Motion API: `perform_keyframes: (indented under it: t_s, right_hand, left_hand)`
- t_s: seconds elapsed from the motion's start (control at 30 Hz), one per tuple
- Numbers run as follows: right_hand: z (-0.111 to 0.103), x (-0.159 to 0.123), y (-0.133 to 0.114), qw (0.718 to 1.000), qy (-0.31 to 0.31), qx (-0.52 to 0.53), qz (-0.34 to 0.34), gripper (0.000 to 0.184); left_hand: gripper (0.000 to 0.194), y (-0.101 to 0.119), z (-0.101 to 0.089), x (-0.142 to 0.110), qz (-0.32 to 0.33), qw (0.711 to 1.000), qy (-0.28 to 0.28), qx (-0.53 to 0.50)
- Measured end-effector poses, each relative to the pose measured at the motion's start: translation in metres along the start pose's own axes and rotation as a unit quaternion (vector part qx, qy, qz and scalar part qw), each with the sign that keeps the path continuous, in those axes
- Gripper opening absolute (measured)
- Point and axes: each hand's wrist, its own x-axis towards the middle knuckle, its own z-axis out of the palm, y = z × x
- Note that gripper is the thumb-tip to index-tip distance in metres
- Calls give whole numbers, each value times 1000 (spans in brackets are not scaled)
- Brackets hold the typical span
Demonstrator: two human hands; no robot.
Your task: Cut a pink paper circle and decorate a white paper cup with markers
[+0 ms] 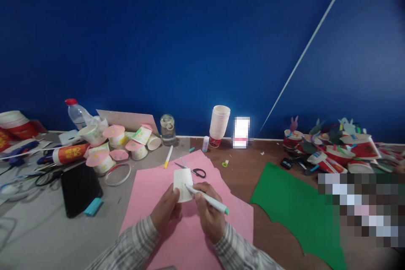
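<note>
The left hand (167,206) was partly closed and pinched a little white paper cup (182,177) by its near left side, with the thumb on top. The right hand (210,213) was curled shut around a fat, smooth white pen (217,204). The cup lay just ahead of the right hand and a bit to its left, and the pen tip was right at the cup's side; I could not tell if it touched. The pen was long and straight, and it slanted from the cup back across the right hand to its green end, on the hand's right. The cup's long way pointed away from the left hand, and its side was curved and smooth, with faint green marks. Flat pink paper (237,219) was under both hands, with uneven edges. Just past the right hand were scissors (194,170) with dark, round loops and thin metal blades. Well off to the right hand's right, a soft-looking green sheet (294,211) with wavy edges lay on the brown, wood-looking table (265,236)
</note>
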Motion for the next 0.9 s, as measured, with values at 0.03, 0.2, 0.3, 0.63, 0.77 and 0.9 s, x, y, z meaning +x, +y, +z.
perform_keyframes:
  t_s: [0.03,0.2,0.3,0.63,0.77,0.9]
  right_hand:
    - [0,0,0,1000,4,-2,-4,17]
    - [2,2,0,1000,0,4,-20,17]
    - [2,2,1,1000,-4,-7,-23,16]
    - [2,4,8,999,22,-8,21,16]
    - [2,4,10,999,37,-5,36,16]
    - [3,4,11,998,42,-7,42,16]
  left_hand:
    - [51,0,0,0,0,1000,1,-2]
    - [52,2,1,-2,-7,1000,0,-2]
    - [51,2,2,-3,-6,1000,0,0]
    - [59,-1,-7,3,-3,998,-28,49]
    - [57,-3,-9,5,8,999,-32,41]
    - [53,-6,-11,6,11,1000,-27,6]
